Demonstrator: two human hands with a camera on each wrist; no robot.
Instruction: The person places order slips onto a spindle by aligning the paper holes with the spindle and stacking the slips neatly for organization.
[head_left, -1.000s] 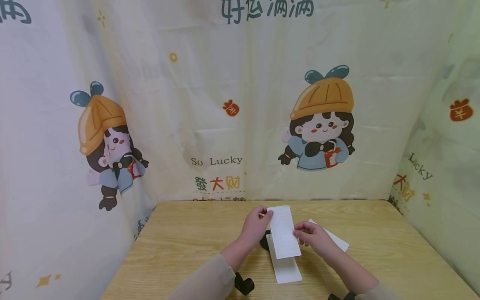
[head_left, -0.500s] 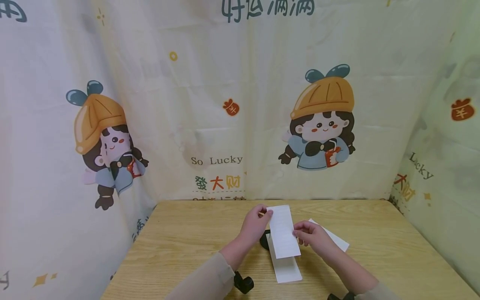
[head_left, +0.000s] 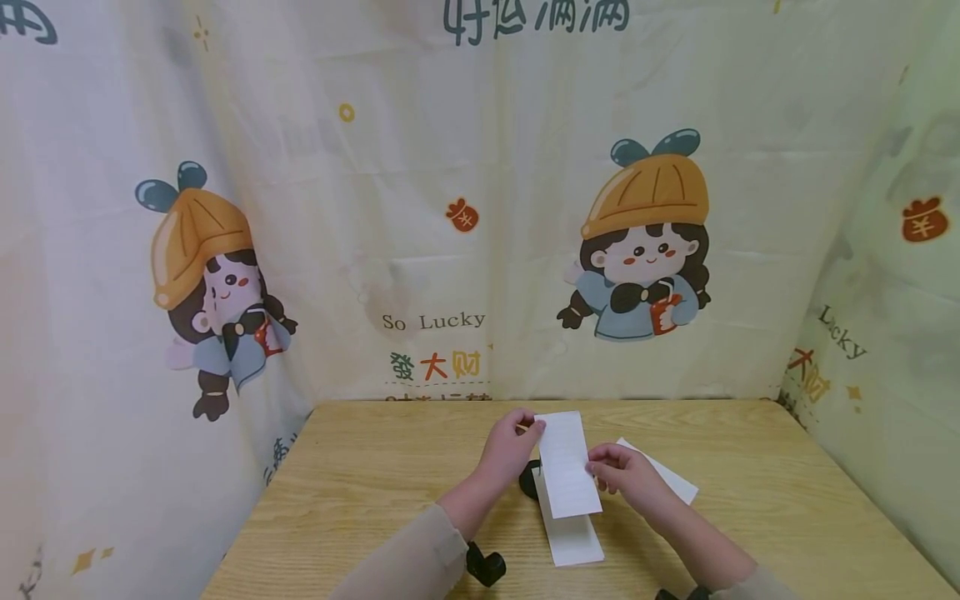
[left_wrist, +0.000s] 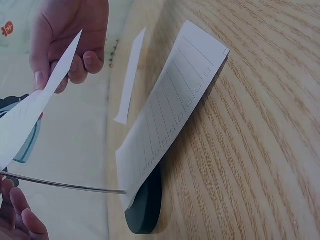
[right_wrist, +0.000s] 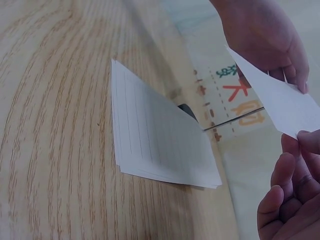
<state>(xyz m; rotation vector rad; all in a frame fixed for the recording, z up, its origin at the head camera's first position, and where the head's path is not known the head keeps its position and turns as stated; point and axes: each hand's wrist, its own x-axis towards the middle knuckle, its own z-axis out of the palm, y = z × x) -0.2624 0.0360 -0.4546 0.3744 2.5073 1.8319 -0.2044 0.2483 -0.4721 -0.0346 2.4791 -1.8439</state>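
Note:
A lined white paper slip is held raised by both hands. My left hand pinches its far left corner; my right hand pinches its right edge between thumb and fingers. Below lies a small stack of lined slips, skewered near its far end by the thin metal rod of a paper spike. The spike's black round base shows partly from under the stack. The rod rises to the held slip in both wrist views; whether its tip goes through the paper cannot be told.
Another white slip lies on the wooden table, partly behind the right forearm. A black device sits at the left wrist, another at the right wrist. A printed curtain hangs behind the table.

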